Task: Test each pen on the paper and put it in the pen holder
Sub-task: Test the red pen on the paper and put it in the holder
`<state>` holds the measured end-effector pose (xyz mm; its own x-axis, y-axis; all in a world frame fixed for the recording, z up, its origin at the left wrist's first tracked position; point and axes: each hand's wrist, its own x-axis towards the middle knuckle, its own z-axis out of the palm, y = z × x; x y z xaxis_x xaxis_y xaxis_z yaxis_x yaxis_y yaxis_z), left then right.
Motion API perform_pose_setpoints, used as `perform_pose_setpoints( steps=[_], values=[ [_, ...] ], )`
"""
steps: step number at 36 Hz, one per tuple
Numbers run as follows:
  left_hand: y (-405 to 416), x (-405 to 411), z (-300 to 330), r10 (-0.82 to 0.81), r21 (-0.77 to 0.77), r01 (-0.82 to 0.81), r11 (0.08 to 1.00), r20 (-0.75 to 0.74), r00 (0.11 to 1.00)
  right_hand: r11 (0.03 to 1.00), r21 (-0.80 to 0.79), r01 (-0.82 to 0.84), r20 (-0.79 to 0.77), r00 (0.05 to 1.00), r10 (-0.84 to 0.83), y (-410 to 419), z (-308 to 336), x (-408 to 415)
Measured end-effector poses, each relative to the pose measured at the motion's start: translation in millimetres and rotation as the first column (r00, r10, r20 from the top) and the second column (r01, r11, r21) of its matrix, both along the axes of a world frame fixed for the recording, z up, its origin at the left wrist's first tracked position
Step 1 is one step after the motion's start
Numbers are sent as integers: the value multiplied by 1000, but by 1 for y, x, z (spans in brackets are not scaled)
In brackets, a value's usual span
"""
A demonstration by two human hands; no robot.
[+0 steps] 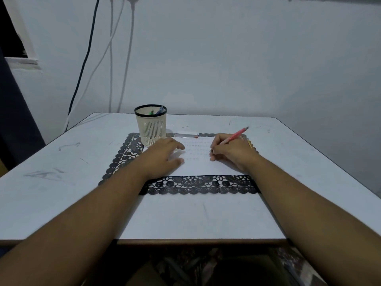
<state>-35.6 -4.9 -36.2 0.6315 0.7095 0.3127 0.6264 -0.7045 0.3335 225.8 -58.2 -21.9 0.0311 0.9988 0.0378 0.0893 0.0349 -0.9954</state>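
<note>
A white sheet of paper (198,165) lies on a black lace mat (198,185) in the middle of the table. My right hand (231,150) grips a red pen (235,135), its tip down on the paper among faint rows of marks. My left hand (165,155) rests flat on the paper's left part, fingers spread. A cream mesh pen holder (151,125) with a black rim stands on the mat's far left corner; a green pen (151,112) and a blue pen (160,110) stick out of it. A clear pen with a red end (186,135) lies just beyond the paper. A yellow pen (249,143) peeks out behind my right hand.
The white table (61,172) ends at the wall behind and at a brown front edge near me. Cables (111,58) hang down the wall at the back left. A dark curtain (12,112) hangs at the far left.
</note>
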Motion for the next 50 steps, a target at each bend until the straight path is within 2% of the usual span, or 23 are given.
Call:
perform_pose_setpoints(
  steps=[3, 8, 15, 31, 50],
  values=[
    [-5, 4, 2, 15, -54, -26, 998, -206, 978, 1000, 20, -16, 34, 999, 15, 0, 1, -6],
    [-12, 8, 5, 13, -82, -37, 996, -284, 959, 998, 33, -49, 118, 992, 45, -3, -1, -18],
    [-12, 8, 4, 19, -95, -49, 994, -296, 955, 997, 53, -60, 81, 995, 56, -5, -3, -16],
    [-9, 8, 2, 18, -96, -47, 994, -288, 957, 994, 56, -98, 114, 989, 91, -1, -4, -21],
    [-7, 7, 1, 20, -96, -49, 994, -284, 958, 997, 46, -55, 214, 976, 43, -1, -1, -24]
  ],
)
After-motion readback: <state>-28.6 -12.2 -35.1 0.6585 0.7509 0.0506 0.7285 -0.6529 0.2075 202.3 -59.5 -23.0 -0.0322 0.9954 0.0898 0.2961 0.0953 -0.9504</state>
